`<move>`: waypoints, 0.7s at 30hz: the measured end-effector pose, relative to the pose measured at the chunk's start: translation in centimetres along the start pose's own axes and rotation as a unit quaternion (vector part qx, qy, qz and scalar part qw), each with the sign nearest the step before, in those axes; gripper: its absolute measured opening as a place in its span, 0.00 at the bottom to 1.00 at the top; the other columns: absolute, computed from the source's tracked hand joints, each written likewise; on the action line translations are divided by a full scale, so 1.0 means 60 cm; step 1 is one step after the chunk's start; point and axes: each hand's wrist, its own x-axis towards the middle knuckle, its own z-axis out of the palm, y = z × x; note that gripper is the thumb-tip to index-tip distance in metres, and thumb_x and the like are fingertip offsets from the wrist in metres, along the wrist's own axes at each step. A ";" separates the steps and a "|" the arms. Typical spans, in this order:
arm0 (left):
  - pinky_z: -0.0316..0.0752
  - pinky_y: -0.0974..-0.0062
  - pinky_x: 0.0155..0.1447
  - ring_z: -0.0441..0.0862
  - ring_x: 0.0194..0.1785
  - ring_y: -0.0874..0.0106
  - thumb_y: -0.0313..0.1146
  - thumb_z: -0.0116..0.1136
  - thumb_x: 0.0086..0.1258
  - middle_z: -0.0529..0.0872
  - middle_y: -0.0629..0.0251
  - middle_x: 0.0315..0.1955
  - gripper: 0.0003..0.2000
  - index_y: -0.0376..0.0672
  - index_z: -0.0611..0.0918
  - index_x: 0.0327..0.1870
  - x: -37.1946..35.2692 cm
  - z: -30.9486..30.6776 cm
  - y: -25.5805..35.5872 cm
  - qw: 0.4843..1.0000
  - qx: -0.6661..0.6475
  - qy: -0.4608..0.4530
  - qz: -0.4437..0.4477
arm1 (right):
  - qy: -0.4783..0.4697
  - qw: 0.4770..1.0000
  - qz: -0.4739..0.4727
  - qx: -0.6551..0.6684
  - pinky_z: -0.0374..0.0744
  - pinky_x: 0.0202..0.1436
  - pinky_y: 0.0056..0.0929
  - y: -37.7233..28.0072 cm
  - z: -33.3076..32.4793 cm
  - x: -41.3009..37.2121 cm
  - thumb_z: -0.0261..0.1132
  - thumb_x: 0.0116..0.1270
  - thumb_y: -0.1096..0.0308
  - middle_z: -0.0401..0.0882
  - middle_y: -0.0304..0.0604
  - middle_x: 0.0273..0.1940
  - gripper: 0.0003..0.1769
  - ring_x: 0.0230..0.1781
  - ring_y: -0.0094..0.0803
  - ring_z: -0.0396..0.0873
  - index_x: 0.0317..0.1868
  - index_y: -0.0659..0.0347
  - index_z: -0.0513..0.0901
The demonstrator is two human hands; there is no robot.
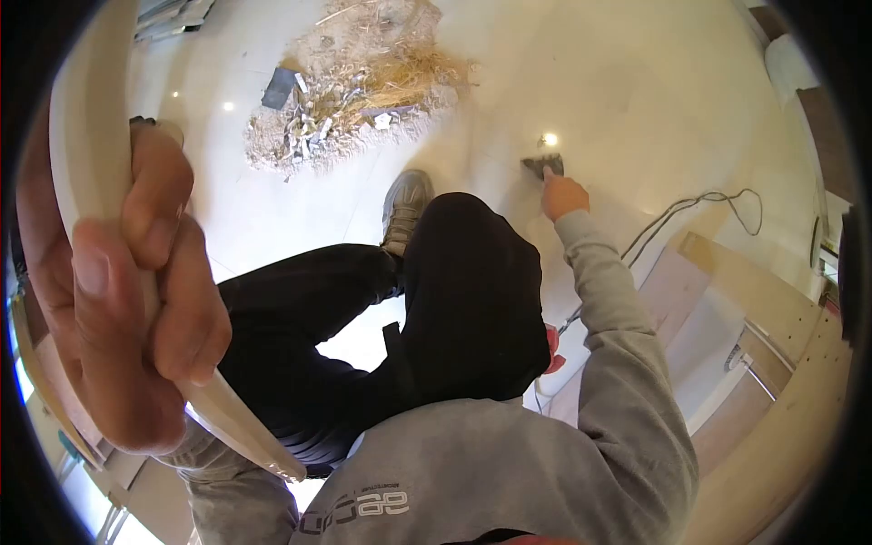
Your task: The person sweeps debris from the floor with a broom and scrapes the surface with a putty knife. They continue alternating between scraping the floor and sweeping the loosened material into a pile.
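Close to the camera on the left, my left hand (127, 300) is wrapped round a pale, smooth pole (241, 427). One end of the pole stops near my waist, and the other runs out of view at the top. My right hand (565, 196) reaches down to the tiled floor, closed on a scraper (545, 165) with a dark, wide blade. The index finger lies along the scraper, and its blade is right at the floor beside a bright light reflection. I am crouching, with one grey shoe (406, 211) showing ahead of my knees.
A heap of sawdust, straw-like fibres and scraps (363, 91) lies ahead on the floor. To the right runs a loose cable (681, 207), beside wooden boards (677, 282). A red object (552, 350) shows by my right knee. Dark strips (173, 18) lie at the upper left.
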 end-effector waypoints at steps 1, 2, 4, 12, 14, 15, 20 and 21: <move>0.69 0.94 0.19 0.66 0.15 0.86 0.46 0.39 0.73 0.68 0.68 0.32 0.27 0.35 0.57 0.65 -0.005 0.003 0.001 1.000 0.002 -0.019 -0.005 | -0.018 1.000 0.016 0.017 0.75 0.51 0.45 -0.005 -0.009 0.012 0.41 0.72 0.58 0.79 0.50 0.48 0.21 0.49 0.47 0.78 0.59 0.52 0.73; 0.69 0.94 0.19 0.66 0.15 0.86 0.45 0.39 0.73 0.68 0.68 0.31 0.27 0.35 0.57 0.65 -0.009 0.006 0.003 0.999 0.004 -0.037 -0.010 | -0.039 0.998 0.034 0.036 0.74 0.53 0.45 -0.011 -0.006 0.009 0.39 0.73 0.57 0.79 0.51 0.50 0.22 0.50 0.47 0.77 0.59 0.52 0.73; 0.69 0.94 0.19 0.66 0.15 0.86 0.44 0.39 0.73 0.68 0.68 0.32 0.27 0.35 0.57 0.66 -0.003 0.015 0.010 1.000 0.002 0.019 0.001 | -0.044 0.997 0.047 0.039 0.74 0.54 0.44 -0.026 -0.001 -0.013 0.38 0.73 0.57 0.79 0.51 0.49 0.23 0.51 0.47 0.77 0.61 0.53 0.71; 0.67 0.95 0.17 0.65 0.13 0.87 0.42 0.40 0.72 0.68 0.68 0.31 0.28 0.33 0.55 0.67 0.006 0.021 0.008 0.994 0.004 0.022 0.103 | -0.020 0.996 0.054 0.066 0.74 0.55 0.43 -0.043 0.001 -0.030 0.36 0.73 0.58 0.77 0.53 0.52 0.24 0.53 0.49 0.75 0.65 0.53 0.65; 0.67 0.94 0.16 0.65 0.13 0.88 0.41 0.40 0.71 0.68 0.68 0.30 0.28 0.32 0.55 0.67 0.005 0.018 0.013 0.992 0.034 0.019 0.121 | -0.007 0.998 0.044 0.051 0.74 0.54 0.43 -0.043 -0.013 -0.008 0.37 0.72 0.59 0.77 0.53 0.51 0.24 0.53 0.48 0.75 0.66 0.53 0.63; 0.67 0.94 0.17 0.65 0.13 0.88 0.41 0.41 0.71 0.68 0.68 0.30 0.29 0.32 0.54 0.67 0.002 0.021 0.009 0.992 0.039 0.021 0.122 | 0.012 0.998 0.031 0.051 0.75 0.53 0.43 -0.037 -0.006 -0.001 0.39 0.71 0.61 0.77 0.54 0.51 0.25 0.52 0.48 0.76 0.66 0.54 0.63; 0.68 0.93 0.16 0.66 0.13 0.87 0.40 0.44 0.69 0.70 0.67 0.29 0.31 0.33 0.53 0.68 -0.006 0.018 0.009 0.992 0.018 0.021 0.121 | -0.006 0.996 0.043 0.079 0.75 0.52 0.46 -0.045 0.036 0.010 0.41 0.69 0.64 0.78 0.55 0.50 0.25 0.50 0.49 0.78 0.65 0.55 0.64; 0.68 0.93 0.16 0.66 0.13 0.86 0.40 0.45 0.69 0.70 0.67 0.29 0.31 0.33 0.53 0.68 -0.006 0.014 0.013 0.992 0.009 0.021 0.126 | 0.008 0.996 0.042 0.079 0.75 0.52 0.46 -0.048 0.019 0.010 0.41 0.69 0.64 0.78 0.55 0.50 0.25 0.50 0.49 0.78 0.65 0.55 0.64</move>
